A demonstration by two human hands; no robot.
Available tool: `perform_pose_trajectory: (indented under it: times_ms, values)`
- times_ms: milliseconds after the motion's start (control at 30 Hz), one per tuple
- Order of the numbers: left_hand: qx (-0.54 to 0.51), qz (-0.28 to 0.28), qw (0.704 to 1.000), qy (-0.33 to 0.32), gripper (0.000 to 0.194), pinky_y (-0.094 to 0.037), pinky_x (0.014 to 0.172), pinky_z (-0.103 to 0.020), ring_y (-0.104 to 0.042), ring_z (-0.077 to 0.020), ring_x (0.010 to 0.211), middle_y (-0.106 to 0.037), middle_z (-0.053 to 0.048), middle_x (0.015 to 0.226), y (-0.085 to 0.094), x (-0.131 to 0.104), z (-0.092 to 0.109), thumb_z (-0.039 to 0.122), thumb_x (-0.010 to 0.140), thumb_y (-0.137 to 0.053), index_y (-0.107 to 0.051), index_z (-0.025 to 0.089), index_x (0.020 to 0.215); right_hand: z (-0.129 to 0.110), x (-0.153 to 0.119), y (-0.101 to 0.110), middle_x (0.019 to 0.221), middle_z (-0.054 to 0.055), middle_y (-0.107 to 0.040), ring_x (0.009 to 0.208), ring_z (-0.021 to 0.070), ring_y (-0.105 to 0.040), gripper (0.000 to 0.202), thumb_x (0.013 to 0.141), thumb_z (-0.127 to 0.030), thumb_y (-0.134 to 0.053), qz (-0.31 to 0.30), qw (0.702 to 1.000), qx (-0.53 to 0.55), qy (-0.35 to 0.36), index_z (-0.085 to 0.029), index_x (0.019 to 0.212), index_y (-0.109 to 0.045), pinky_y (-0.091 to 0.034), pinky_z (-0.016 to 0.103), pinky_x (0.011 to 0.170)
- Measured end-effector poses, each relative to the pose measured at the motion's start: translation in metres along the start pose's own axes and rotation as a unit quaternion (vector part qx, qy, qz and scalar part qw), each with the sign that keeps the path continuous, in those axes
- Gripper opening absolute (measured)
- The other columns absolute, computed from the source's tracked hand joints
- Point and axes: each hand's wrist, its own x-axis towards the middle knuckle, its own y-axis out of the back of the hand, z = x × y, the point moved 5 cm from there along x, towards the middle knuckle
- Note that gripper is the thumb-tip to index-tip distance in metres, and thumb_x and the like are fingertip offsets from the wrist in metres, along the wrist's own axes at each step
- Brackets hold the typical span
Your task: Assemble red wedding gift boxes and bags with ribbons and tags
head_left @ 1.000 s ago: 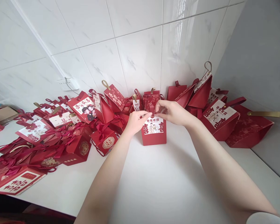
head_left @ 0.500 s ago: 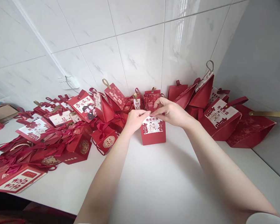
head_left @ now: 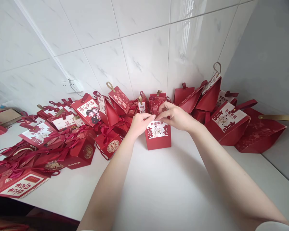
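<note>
A red gift box (head_left: 159,143) with a white printed panel showing a couple and red characters stands upright on the white table (head_left: 156,189). My left hand (head_left: 141,124) pinches the top left edge of this box, thumb toward the middle. On the other side my right hand (head_left: 174,115) has its thumb and fingers closed at the top of the same box. The fingertips of both hands nearly meet there. A short red strap (head_left: 155,110) shows just behind the fingertips; whether they grip it I cannot tell.
Many red boxes with ribbons, such as one with a gold round emblem (head_left: 113,146), crowd the left. More strap-handled boxes (head_left: 227,123) lean at the right by the grey wall. A tiled wall (head_left: 144,57) with a socket (head_left: 72,86) rises behind.
Both hands stay at the top of the box, with barely any finger movement. The view has shifted very slightly, so the surrounding boxes sit a little farther right.
</note>
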Motion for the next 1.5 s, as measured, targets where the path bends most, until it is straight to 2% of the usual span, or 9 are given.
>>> perform_pose_trajectory:
  times_ms: [267,467,600,700,800,933,1067,1267,1500]
  values:
    - [0.006,0.007,1.000,0.005,0.035,-0.043,0.061,-0.028,-0.058,-0.0177,0.068,-0.067,-0.002,0.068,0.000,0.000,0.000,0.048,0.081,-0.059,-0.075,0.018,0.076,-0.001,0.000,0.000,0.102,0.007,-0.054,0.089,0.0203,-0.056,0.024,0.094,-0.028,-0.053,-0.014,1.000,-0.020,0.006,-0.033,0.101,-0.076,-0.050,0.036,0.073]
    - [0.002,0.003,1.000,-0.003,0.036,-0.044,0.063,-0.028,-0.060,-0.0178,0.071,-0.070,-0.002,0.074,0.001,0.001,-0.002,0.050,0.082,-0.059,-0.075,0.017,0.081,-0.008,-0.001,0.004,0.106,0.007,-0.056,0.090,0.0207,-0.058,0.026,0.094,-0.027,-0.051,-0.028,0.999,-0.024,0.005,-0.032,0.102,-0.075,-0.049,0.036,0.073]
    - [-0.020,-0.013,1.000,0.009,0.041,-0.047,0.070,-0.028,-0.063,-0.0188,0.079,-0.073,-0.005,0.088,-0.001,0.002,-0.007,0.053,0.083,-0.058,-0.075,0.017,0.092,-0.007,-0.002,0.015,0.108,0.006,-0.061,0.095,0.0220,-0.060,0.021,0.091,-0.028,-0.055,0.014,0.999,0.039,-0.023,-0.027,0.106,-0.070,-0.050,0.037,0.082]
    - [-0.040,-0.025,0.999,0.014,0.044,-0.049,0.075,-0.029,-0.064,-0.0195,0.084,-0.073,-0.006,0.094,-0.002,0.002,-0.010,0.055,0.084,-0.057,-0.073,0.016,0.097,0.004,-0.002,0.017,0.101,0.005,-0.066,0.089,0.0216,-0.061,0.018,0.089,-0.035,-0.058,0.049,0.994,0.050,-0.088,-0.024,0.101,-0.065,-0.049,0.036,0.077]
    - [-0.029,-0.028,0.999,0.003,0.043,-0.049,0.077,-0.029,-0.064,-0.0206,0.088,-0.072,-0.007,0.096,-0.002,0.004,-0.012,0.053,0.080,-0.063,-0.073,0.016,0.098,0.013,-0.002,0.007,0.087,0.003,-0.068,0.077,0.0191,-0.060,0.023,0.090,-0.042,-0.055,0.012,0.990,0.048,-0.132,-0.022,0.089,-0.065,-0.045,0.032,0.068]
    - [0.008,-0.038,0.999,-0.026,0.039,-0.047,0.076,-0.028,-0.063,-0.0194,0.085,-0.071,-0.005,0.090,-0.001,0.005,-0.013,0.050,0.081,-0.063,-0.073,0.017,0.098,0.017,0.000,-0.002,0.072,0.000,-0.064,0.064,0.0152,-0.053,0.027,0.090,-0.042,-0.052,-0.019,0.989,0.036,-0.139,-0.020,0.081,-0.065,-0.037,0.028,0.060]
    - [-0.001,-0.049,0.998,-0.036,0.039,-0.047,0.075,-0.028,-0.062,-0.0189,0.084,-0.070,-0.005,0.090,-0.002,0.005,-0.013,0.050,0.083,-0.061,-0.072,0.016,0.098,0.018,-0.001,-0.003,0.071,-0.001,-0.062,0.062,0.0140,-0.049,0.027,0.089,-0.044,-0.053,-0.020,0.989,0.048,-0.142,-0.020,0.082,-0.064,-0.035,0.027,0.058]
    - [0.016,-0.041,0.999,-0.032,0.038,-0.045,0.069,-0.026,-0.060,-0.0176,0.077,-0.070,-0.004,0.085,-0.002,0.004,-0.012,0.050,0.082,-0.061,-0.072,0.015,0.093,0.025,-0.002,-0.007,0.080,0.001,-0.065,0.073,0.0167,-0.054,0.027,0.086,-0.046,-0.057,-0.025,0.981,0.129,-0.145,-0.020,0.083,-0.065,-0.039,0.030,0.067]
    - [0.054,-0.027,0.996,-0.059,0.033,-0.041,0.065,-0.025,-0.058,-0.0153,0.073,-0.069,-0.002,0.080,-0.001,0.003,-0.005,0.046,0.085,-0.059,-0.070,0.015,0.082,0.035,-0.004,-0.019,0.083,0.001,-0.065,0.077,0.0171,-0.058,0.024,0.078,-0.043,-0.066,-0.047,0.939,0.273,-0.204,-0.019,0.082,-0.063,-0.044,0.030,0.070]
